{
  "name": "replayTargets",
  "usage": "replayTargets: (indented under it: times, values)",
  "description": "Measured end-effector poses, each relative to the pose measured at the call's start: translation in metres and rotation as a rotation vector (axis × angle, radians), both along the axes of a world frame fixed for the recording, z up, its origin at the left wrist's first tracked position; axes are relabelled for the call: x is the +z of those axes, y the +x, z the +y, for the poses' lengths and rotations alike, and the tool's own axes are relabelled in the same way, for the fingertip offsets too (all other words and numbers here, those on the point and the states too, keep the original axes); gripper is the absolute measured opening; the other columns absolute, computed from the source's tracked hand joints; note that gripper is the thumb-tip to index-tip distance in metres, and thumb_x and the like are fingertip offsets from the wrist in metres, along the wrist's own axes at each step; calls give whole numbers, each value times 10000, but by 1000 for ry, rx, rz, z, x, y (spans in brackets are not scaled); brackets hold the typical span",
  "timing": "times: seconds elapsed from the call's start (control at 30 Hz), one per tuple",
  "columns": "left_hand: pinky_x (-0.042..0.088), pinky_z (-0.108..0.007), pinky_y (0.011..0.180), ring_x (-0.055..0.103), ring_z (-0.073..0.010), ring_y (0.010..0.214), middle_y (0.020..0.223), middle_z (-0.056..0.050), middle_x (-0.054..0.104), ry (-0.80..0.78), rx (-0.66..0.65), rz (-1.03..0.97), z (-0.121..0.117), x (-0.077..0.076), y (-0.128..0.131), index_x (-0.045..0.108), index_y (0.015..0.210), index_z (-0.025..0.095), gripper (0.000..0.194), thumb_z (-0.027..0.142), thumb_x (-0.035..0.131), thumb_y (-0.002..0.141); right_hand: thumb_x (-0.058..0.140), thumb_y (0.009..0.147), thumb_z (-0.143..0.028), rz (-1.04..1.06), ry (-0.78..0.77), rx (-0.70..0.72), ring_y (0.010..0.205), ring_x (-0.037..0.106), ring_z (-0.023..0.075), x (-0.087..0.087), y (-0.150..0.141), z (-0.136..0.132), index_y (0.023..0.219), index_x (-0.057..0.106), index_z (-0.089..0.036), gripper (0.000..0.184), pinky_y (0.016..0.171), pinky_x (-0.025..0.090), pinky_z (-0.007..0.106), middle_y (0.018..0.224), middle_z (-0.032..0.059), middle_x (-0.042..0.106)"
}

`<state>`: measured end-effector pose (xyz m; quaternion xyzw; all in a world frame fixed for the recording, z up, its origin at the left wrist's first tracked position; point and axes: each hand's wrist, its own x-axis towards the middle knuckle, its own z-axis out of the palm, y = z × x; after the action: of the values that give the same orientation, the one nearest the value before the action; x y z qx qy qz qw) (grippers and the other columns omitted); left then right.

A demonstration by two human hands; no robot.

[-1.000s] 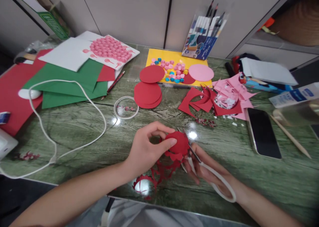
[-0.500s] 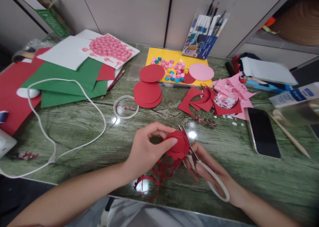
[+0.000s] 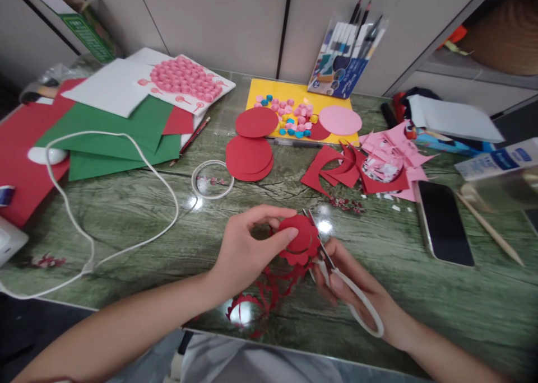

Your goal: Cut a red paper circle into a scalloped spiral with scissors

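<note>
My left hand (image 3: pixel 247 246) pinches a red paper piece (image 3: pixel 300 234) with thumb and fingers; a curved slit runs through the paper and its lower edge is scalloped. In my right hand (image 3: pixel 351 279) is a pair of scissors (image 3: pixel 361 302) with white handles. Their blades are slightly apart, at the right edge of the red paper. Below the hands, curled red paper scraps (image 3: pixel 246 304) lie on the tabletop, with some thin strips close under the held piece. Red paper circles (image 3: pixel 247 156) are stacked beyond my left hand.
A yellow sheet (image 3: pixel 336 94) bears small pink, blue and yellow pieces. Red offcuts (image 3: pixel 317 173), pink scraps (image 3: pixel 414 156) and a phone (image 3: pixel 445 223) lie to the right. A white cable (image 3: pixel 168 187), a tape ring (image 3: pixel 194 184) and green paper (image 3: pixel 113 125) are to the left.
The red paper has turned slightly in my left hand, and the curved slit shows wider and lower. The scissors have shifted only a little at its right edge.
</note>
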<state>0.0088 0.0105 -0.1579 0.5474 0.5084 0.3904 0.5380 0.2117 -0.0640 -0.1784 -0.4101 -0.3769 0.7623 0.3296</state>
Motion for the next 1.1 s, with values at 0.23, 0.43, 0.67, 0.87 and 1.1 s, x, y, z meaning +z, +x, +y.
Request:
replayTargets:
  times: [0.23, 0.43, 0.67, 0.87, 1.1]
  values:
    - [478, -166, 682, 599, -81, 713, 761, 21, 687, 51, -5, 21, 1, -1, -3, 769, 951, 225, 200, 186, 730, 760, 564, 942, -524, 10, -17, 14, 591, 237, 128, 1, -1, 2, 921, 457, -265, 282, 535, 201, 273, 736, -64, 364]
    - [478, -179, 699, 585, -89, 722, 767, 17, 685, 40, -13, -19, 3, 0, -5, 779, 945, 234, 188, 206, 737, 763, 567, 937, -532, 1, -18, 37, 589, 231, 132, 5, 0, 4, 920, 449, -270, 288, 536, 194, 276, 716, -66, 348]
    - [475, -192, 681, 591, -93, 699, 745, 17, 676, 15, -3, -28, 3, -1, -5, 789, 936, 237, 195, 214, 754, 746, 551, 917, -586, -5, 6, 83, 632, 291, 140, 10, 2, 8, 930, 451, -257, 345, 566, 253, 272, 774, -43, 384]
    - [477, -205, 677, 592, -102, 701, 752, 8, 682, 28, 1, -28, 5, -2, -5, 789, 942, 233, 202, 215, 758, 743, 563, 925, -562, 10, -15, 66, 599, 291, 126, 11, 1, 6, 923, 458, -249, 329, 557, 271, 254, 735, -54, 387]
    - [481, -229, 673, 588, -118, 691, 742, -4, 685, 44, 1, -3, 4, 0, -6, 790, 940, 219, 199, 218, 757, 744, 567, 922, -562, -15, -34, 51, 584, 268, 124, 12, 1, 3, 921, 450, -258, 327, 536, 258, 250, 735, -55, 369]
